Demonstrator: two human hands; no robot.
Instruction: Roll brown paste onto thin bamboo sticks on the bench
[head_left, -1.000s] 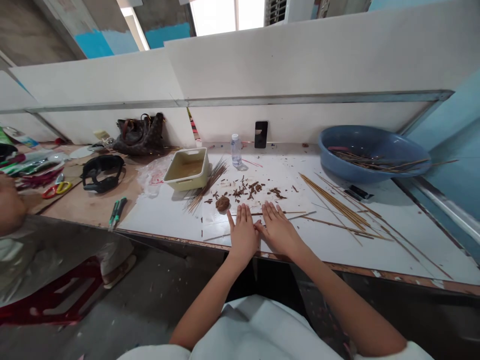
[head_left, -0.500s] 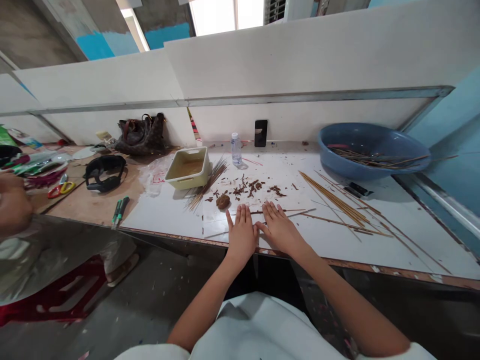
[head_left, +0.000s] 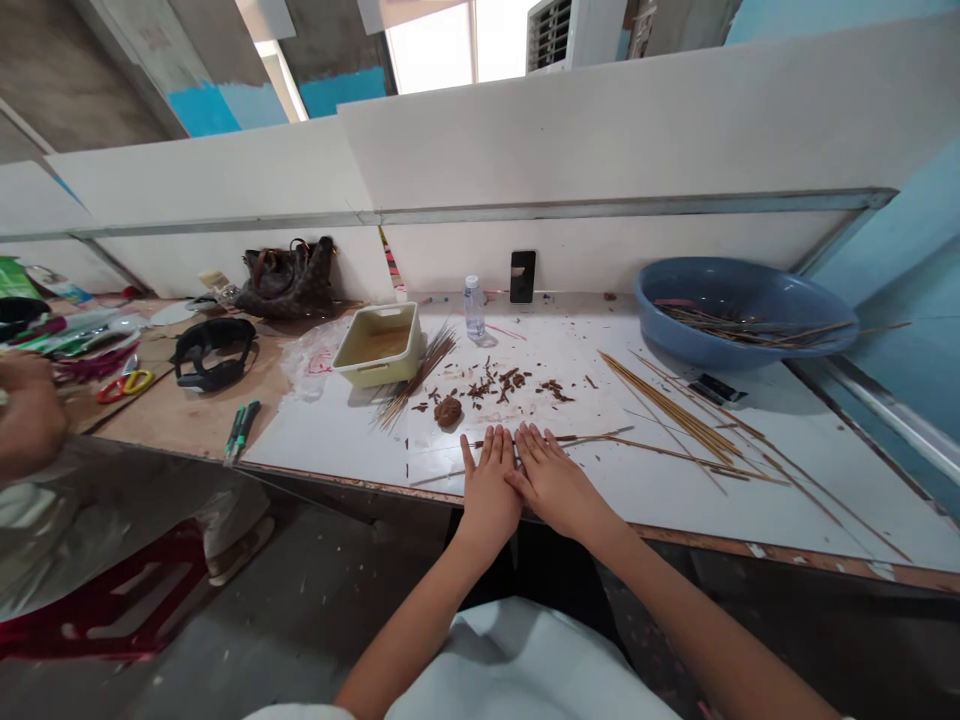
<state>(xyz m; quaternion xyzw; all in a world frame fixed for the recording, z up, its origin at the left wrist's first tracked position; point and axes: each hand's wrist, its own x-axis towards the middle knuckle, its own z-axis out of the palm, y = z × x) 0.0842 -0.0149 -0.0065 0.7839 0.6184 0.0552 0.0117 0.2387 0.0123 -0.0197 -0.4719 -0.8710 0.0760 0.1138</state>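
Note:
My left hand lies flat, palm down, near the table's front edge, its fingers stretched forward. Beside it my right hand is also flat, and the two hands touch at the thumbs. A thin stick partly coated in brown paste runs crosswise under the fingers; its middle is hidden. A grey strip pokes out left of my left hand. Just beyond the hands sit a brown lump of paste and several small brown pieces.
A yellowish basin of brownish water stands beside a bundle of thin sticks. Further back are a bottle and a phone. Tan sticks and a blue tub lie right. At far left is another person's hand.
My hands have drawn closer together, with the right one shifting left. The brown-coated stick under them has rolled slightly toward me. The camera view has tilted up a little.

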